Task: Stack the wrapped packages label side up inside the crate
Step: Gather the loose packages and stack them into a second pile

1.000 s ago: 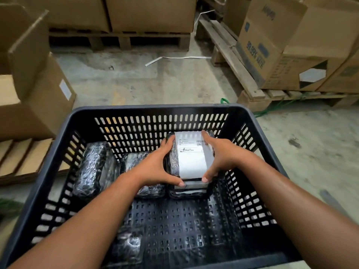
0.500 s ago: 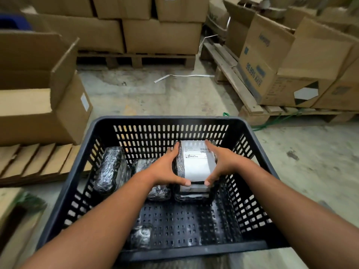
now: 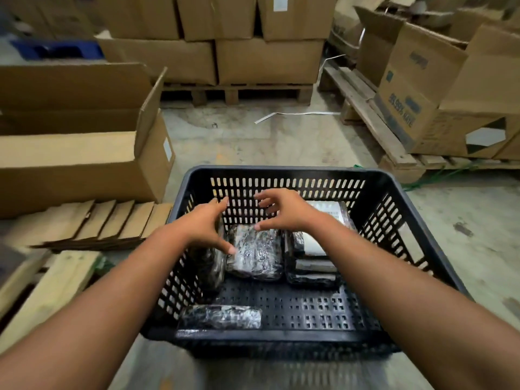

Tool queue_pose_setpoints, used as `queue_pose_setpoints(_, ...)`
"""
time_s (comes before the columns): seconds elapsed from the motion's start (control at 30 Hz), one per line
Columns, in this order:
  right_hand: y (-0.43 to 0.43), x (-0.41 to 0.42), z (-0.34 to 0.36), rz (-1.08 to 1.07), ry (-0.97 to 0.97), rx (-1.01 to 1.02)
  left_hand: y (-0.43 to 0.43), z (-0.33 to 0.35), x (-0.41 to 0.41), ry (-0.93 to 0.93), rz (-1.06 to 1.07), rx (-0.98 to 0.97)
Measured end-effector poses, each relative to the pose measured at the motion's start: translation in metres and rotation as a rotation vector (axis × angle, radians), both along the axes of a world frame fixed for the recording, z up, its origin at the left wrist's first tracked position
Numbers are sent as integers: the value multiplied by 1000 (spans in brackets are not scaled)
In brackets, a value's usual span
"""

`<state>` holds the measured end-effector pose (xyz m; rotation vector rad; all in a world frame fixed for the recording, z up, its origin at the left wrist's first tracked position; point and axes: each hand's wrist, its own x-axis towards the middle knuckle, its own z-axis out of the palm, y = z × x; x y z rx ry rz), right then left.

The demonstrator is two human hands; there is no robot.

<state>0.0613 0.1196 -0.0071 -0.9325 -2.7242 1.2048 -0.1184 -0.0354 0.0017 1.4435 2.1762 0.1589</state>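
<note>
Crate (image 3: 284,171): black, slotted walls, perforated floor, standing on a concrete floor (image 3: 253,139).

Contents:
- Stack (image 3: 315,257) of wrapped packages at the crate's far right corner. Top one shows a white label (image 3: 327,209) facing up; the right forearm partly hides it. Edges of lower packages show at the stack's near side.
- Middle package (image 3: 254,253), black wrap, glossy, no label visible on the upper face. Lies flat against the far wall, just left of the stack, touching or nearly touching it; cannot tell which.
- Left package (image 3: 209,266), against the left wall, mostly behind the left hand. It seems to stand on edge; orientation not certain.
- Near package (image 3: 221,316), lying along the near wall at the near left corner, well apart from the others. No label visible.

Left hand (image 3: 204,226): open, fingers curved, holding nothing. The thumb tip sits at the left edge of the middle package; contact cannot be confirmed.

Right hand (image 3: 284,211): open, fingers spread and curled, empty. It hovers above the far end of the middle package, thumb tip close over its top.

Surroundings: open carton (image 3: 84,170) to the left of the crate, stacked cartons (image 3: 242,60) on a pallet (image 3: 239,92) beyond it.
</note>
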Motion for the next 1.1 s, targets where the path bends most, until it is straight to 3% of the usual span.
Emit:
queue_pose_setpoints(0.23,-47,-30,-91,237,-250,211,-5,-4,7,116,-84,-202)
queue_pose_setpoints(0.37,-61,-16,-130,416,-486,492,-8,-9,12,167,-66,-276)
queue_pose_setpoints(0.43,-61,-13,-136,394,-525,502,-8,-11,13,162,-47,-289)
queue_pose_setpoints(0.57,-59,-18,-135,321,-529,438,-6,-11,12,154,-36,-302)
queue_pose_setpoints(0.77,-58,-23,-112,407,-516,495,-1,-11,11,167,-35,-339)
queue_pose_setpoints(1.1,-54,-1,-98,640,-451,801,7,-11,15,254,-51,-402)
